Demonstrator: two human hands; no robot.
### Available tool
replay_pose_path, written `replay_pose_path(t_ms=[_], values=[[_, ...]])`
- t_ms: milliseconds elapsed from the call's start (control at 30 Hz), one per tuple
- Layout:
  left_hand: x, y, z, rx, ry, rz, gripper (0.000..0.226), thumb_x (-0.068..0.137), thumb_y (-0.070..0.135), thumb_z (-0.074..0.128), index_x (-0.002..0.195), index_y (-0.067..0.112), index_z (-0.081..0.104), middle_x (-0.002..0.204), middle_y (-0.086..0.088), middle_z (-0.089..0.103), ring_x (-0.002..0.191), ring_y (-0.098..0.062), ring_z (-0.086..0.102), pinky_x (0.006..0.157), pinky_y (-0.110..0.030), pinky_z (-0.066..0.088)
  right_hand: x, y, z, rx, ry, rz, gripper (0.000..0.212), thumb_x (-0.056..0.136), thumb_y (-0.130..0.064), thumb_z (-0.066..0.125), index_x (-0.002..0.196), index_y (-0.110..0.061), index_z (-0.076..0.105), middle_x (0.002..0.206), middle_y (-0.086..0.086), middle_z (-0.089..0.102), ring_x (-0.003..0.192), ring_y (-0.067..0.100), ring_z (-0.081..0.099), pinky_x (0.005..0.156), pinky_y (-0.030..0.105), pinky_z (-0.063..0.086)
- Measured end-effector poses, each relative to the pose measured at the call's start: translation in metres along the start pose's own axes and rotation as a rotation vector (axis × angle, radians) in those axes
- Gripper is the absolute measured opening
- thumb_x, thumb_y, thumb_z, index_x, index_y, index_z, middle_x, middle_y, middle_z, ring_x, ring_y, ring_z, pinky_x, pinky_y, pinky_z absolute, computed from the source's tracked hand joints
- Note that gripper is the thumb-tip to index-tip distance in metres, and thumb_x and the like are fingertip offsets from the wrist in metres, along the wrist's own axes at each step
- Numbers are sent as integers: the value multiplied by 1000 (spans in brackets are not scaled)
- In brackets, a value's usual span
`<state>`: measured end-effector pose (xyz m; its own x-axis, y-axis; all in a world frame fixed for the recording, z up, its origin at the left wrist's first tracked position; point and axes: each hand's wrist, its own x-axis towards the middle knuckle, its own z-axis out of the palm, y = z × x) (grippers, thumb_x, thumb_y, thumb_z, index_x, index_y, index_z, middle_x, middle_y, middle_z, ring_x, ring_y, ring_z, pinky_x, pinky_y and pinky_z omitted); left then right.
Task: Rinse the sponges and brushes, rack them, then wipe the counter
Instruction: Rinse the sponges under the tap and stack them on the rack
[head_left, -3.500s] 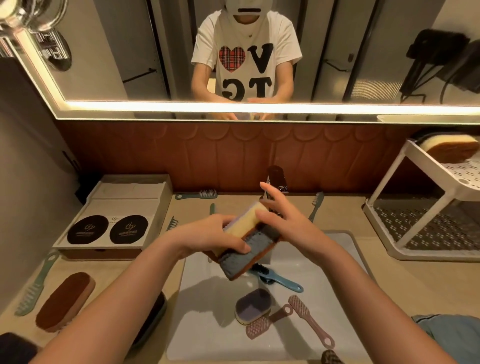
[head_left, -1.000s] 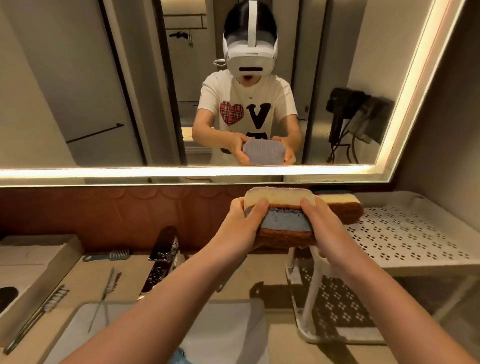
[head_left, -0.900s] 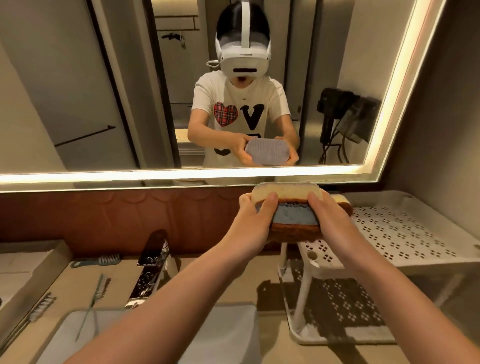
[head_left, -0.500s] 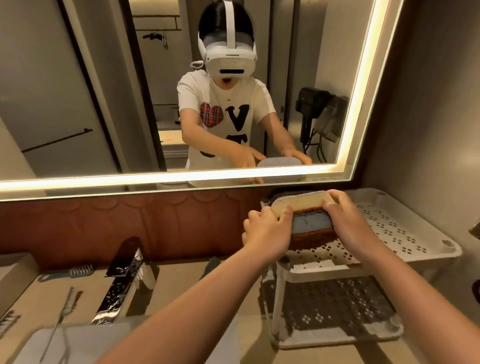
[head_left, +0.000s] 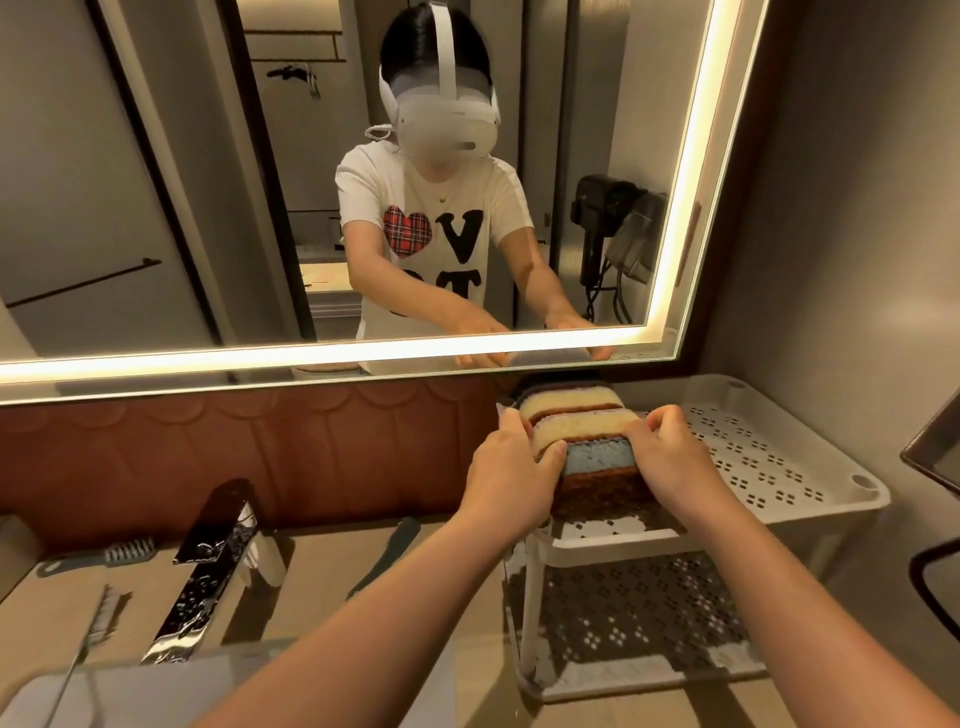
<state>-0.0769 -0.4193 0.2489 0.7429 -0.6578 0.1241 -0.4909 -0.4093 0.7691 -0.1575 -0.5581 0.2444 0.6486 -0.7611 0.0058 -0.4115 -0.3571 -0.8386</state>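
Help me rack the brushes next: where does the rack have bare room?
Free: top shelf right of the sponges; lower shelf looks bare. Crowded: top shelf's left end, where left hand and right hand grip the front sponge.

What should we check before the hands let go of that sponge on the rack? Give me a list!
1. The front sponge is over the rack's top shelf: ok.
2. Its bottom sits fully on the shelf: cannot tell.
3. It lines up close beside the back sponge: ok.
4. The left hand and right hand each grip one end: ok.
5. Bare shelf space remains on the right for more things: ok.
6. The sponge is rinsed clean: cannot tell.
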Motion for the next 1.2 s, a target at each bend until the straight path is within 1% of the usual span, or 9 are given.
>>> replay_pose_path(t_ms=[100,233,433,500,633,767,867,1067,1200], values=[[0,1,3,89,55,-12,38,94,36,47,120,10,42,119,-10,43,103,-21,51,91,-35,48,0,2,0,-33,-18,-27,30,94,-43,39,105,-16,42,97,5,51,80,13,48,56,28,38],[4,3,0,121,54,-58,44,94,39,46,126,9,41,123,-10,40,97,-19,47,81,-26,39,2,2,2,-78,-14,-63,32,94,-45,38,102,-15,45,101,7,53,94,21,50,70,34,40],[8,3,0,169,20,-120,48,93,46,43,129,14,38,125,-10,43,108,-29,51,86,-39,44,8,8,4,-162,22,-40,43,91,-57,33,102,-18,46,105,7,55,104,29,49,89,48,44],[8,3,0,184,24,-129,48,94,46,42,129,14,38,126,-10,43,108,-30,51,85,-39,44,8,8,5,-164,26,-11,44,90,-58,32,103,-18,44,109,8,54,107,30,48,90,48,43],[8,1,0,130,28,-144,49,93,47,43,128,13,39,127,-10,42,110,-29,51,88,-40,44,5,4,4,-191,94,-8,43,90,-58,34,101,-17,42,108,7,52,107,28,45,86,42,42],[1,-1,-7,-9,37,-75,38,95,41,42,119,12,44,124,-10,42,96,-18,46,85,-32,41,-6,0,2,-259,250,-165,34,91,-49,40,100,-17,46,105,5,52,104,25,44,81,36,37],[-9,-5,-23,14,24,32,37,95,39,43,120,13,46,120,-6,44,96,-14,46,82,-27,40,-16,-6,4,-346,303,-306,27,92,-42,43,101,-18,51,103,3,53,102,22,43,81,34,37],[-39,-14,-70,141,-119,216,23,95,37,45,105,20,58,95,7,60,83,-3,54,66,-14,40,-42,-35,12,-382,226,-491,17,93,-37,47,92,-21,54,99,-6,48,100,13,39,77,29,33],[-63,-26,-107,197,-213,217,26,94,36,46,106,19,62,97,5,64,87,-6,60,79,-24,49,-70,-62,28,-323,80,-585,13,92,-32,50,91,-21,57,92,-6,54,86,9,46,65,22,37]])
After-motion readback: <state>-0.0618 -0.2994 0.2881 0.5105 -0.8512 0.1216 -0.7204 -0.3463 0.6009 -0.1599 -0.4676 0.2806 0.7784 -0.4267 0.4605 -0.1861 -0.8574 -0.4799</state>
